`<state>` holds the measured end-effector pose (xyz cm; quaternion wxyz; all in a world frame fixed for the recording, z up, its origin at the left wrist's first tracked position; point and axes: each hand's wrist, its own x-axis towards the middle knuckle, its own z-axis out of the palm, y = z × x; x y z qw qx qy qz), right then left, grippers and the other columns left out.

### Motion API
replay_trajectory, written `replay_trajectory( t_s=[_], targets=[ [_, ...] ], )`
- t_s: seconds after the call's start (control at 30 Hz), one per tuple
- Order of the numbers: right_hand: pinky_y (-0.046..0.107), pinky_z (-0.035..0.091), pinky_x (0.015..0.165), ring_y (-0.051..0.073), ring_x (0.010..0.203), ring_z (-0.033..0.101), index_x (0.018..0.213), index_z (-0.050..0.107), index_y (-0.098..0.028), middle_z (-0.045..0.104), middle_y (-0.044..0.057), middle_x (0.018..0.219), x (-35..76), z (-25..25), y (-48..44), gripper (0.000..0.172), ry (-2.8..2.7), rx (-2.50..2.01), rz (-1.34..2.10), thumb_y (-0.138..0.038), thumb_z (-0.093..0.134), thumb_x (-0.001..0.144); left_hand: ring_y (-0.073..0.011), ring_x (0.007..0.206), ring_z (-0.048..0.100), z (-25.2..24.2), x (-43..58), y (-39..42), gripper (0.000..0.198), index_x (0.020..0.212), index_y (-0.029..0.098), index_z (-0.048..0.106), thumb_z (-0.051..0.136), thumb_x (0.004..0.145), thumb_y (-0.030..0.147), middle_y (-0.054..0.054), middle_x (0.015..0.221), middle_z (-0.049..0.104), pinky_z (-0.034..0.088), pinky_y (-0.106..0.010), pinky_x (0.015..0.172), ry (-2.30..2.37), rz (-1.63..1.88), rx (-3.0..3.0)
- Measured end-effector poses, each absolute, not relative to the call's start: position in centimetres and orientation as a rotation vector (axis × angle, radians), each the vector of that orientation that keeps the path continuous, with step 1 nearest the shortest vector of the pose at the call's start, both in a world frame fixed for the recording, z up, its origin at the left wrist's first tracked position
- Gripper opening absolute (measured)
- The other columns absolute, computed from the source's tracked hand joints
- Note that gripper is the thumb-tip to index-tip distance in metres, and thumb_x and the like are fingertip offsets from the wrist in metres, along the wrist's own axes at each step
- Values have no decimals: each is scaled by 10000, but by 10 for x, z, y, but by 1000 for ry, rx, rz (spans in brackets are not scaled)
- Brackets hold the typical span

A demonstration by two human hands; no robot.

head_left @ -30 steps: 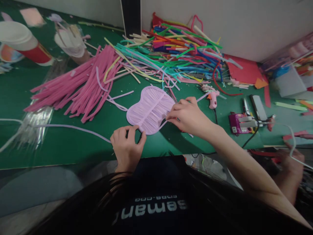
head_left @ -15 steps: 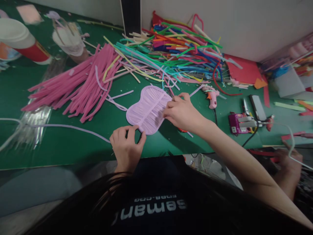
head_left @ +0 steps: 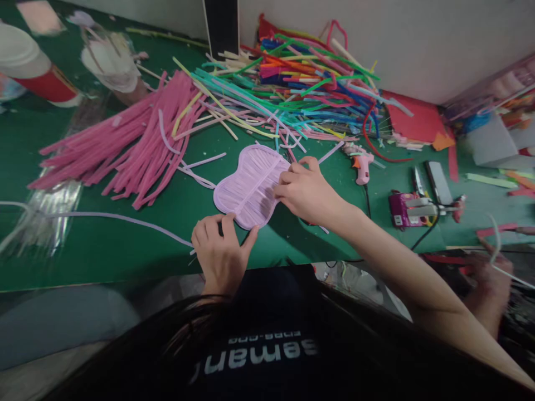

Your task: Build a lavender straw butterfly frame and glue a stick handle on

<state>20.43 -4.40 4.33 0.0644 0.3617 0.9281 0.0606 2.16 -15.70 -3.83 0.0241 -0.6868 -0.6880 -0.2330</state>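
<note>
A flat lavender pipe-cleaner shape (head_left: 246,181) with a rounded, lobed outline lies on the green table. Fine strands fill its inside, and a straight lavender strip crosses it diagonally. My left hand (head_left: 221,250) holds its lower edge, index fingertip by the strip's lower end and thumb spread along the rim. A loose lavender pipe cleaner (head_left: 125,218) runs from the left into that hand's outer fingers; whether they grip it is hidden. My right hand (head_left: 307,189) is closed on the right edge, its fingers bent and covering that part of the rim.
Pink pipe cleaners (head_left: 125,139) lie at left, with a multicoloured heap (head_left: 301,83) behind. A pink glue gun (head_left: 363,167), a purple power strip (head_left: 403,210) and a scissors blade (head_left: 418,181) are at right. Cups (head_left: 39,69) stand far left. Another person's hand (head_left: 491,284) is at lower right.
My left thumb has moved a little right along the rim, away from the index finger. The right hand keeps its hold, and the view has shifted slightly.
</note>
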Motion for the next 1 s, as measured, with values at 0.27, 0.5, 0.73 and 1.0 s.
replay_trajectory(
  t_s=[0.27,0.5,0.73,1.0],
  targets=[
    [437,214,918,229,869,459,848,734,-200,678,53,830,204,41,-42,228,2812,1078,204,-76,543,868,-345,1003,544,-41,21,-156,431,1079,73,655,602,902,462,-188,996,618,443,-478,909,-2169,-786,-2112],
    [426,213,906,224,866,465,904,736,-211,688,42,855,207,40,-41,231,2791,1120,154,-88,541,887,-344,1019,556,-43,21,-157,338,1075,84,666,609,889,361,-175,999,625,446,-479,917,-2162,-822,-2102],
    [412,215,896,215,870,512,968,719,-196,706,41,890,210,43,-41,186,2741,1179,54,-139,544,936,-342,1032,559,-44,20,-157,335,1077,79,672,618,880,344,-181,1005,629,445,-491,937,-2161,-854,-2110],
    [400,240,883,219,915,610,1062,699,-181,745,69,959,217,54,-34,164,2659,1229,-113,-185,577,953,-337,1031,553,-45,20,-156,340,1090,83,668,622,879,346,-182,1012,622,448,-487,928,-2166,-859,-2111]
  ],
)
